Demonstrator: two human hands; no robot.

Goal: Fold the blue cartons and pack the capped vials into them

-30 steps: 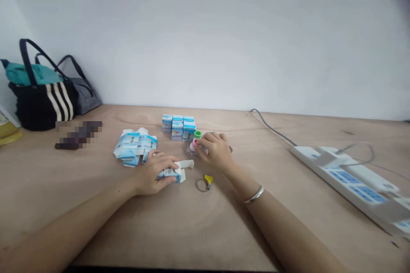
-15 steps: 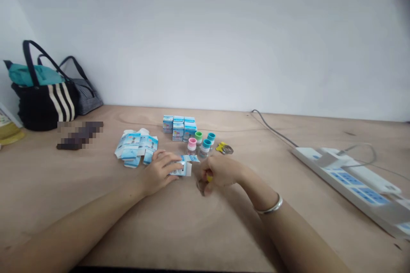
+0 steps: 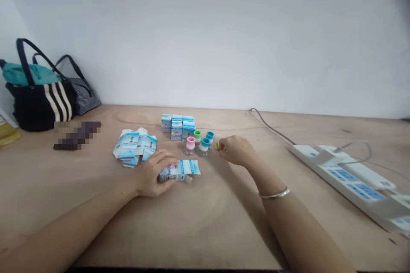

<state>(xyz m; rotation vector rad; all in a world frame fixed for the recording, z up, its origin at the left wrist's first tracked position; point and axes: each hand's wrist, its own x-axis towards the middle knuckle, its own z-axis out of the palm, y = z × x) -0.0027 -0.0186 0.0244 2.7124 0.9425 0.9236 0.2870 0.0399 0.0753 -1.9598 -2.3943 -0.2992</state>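
Observation:
My left hand [image 3: 150, 173] rests on a partly folded blue-and-white carton [image 3: 179, 170], its fingers over the carton's left end. My right hand [image 3: 237, 150] sits further back, its fingertips at a small yellow object [image 3: 217, 146]; the hand partly hides it. Several small clear vials with coloured caps stand between my hands, including a pink-capped vial [image 3: 190, 145] and a teal-capped vial [image 3: 203, 147]. Behind them is a block of small blue-and-white boxes [image 3: 177, 128]. A loose heap of flat printed cartons [image 3: 134, 148] lies to the left of my left hand.
A black striped tote bag [image 3: 41, 104] and a grey striped bag [image 3: 83, 96] stand at the back left, beside a pixelated dark object [image 3: 77, 135]. A white power strip [image 3: 339, 175] with a grey cable [image 3: 272, 128] lies on the right of the wooden table [image 3: 224, 222].
My right hand has moved from the front of the table back to the vials' right. The yellow ring piece no longer lies at the front. The carton has turned, with its flap spread wider.

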